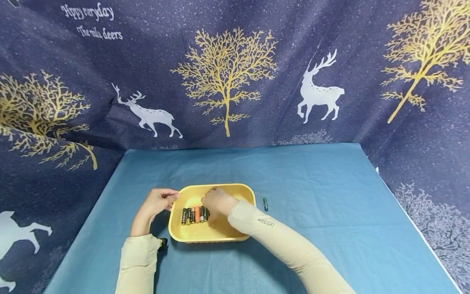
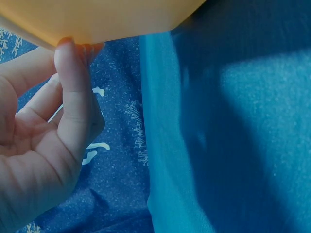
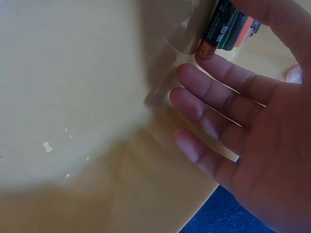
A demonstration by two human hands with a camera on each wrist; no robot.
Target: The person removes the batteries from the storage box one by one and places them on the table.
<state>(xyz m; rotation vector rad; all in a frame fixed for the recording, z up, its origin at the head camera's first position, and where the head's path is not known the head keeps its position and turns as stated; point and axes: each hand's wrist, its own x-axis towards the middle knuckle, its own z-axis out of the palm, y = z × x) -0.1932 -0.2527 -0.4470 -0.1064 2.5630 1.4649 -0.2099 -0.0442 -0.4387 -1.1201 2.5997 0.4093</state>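
A plain blue cloth (image 1: 312,179) is covering the surface beneath both hands, a few faint creases running across it. Beyond the hands and to both sides of them, a dark navy backdrop (image 1: 249,130) is hanging, showing gold trees (image 1: 227,85), white deer (image 1: 319,98) and some white lettering (image 1: 92,22).

The left hand (image 1: 158,202) is pinching the rim of the yellow tub (image 1: 194,234) between thumb and fingers at its far left corner; the tub is sitting on the cloth just to this hand's right. The right hand (image 1: 220,204) is reaching inside the tub, thumb and index finger closing on the copper-tipped battery (image 3: 218,24) by its ends. The index fingertip is pressing the copper end, while the frame is cutting off the thumb's tip; the other three fingers are spreading loosely apart, clear of the battery. Immediately left of this grip, a row of batteries (image 1: 188,216), one of them orange, is lying side by side on the tub floor. A green battery (image 1: 265,204) is lying outside the tub, to the right of the right hand.
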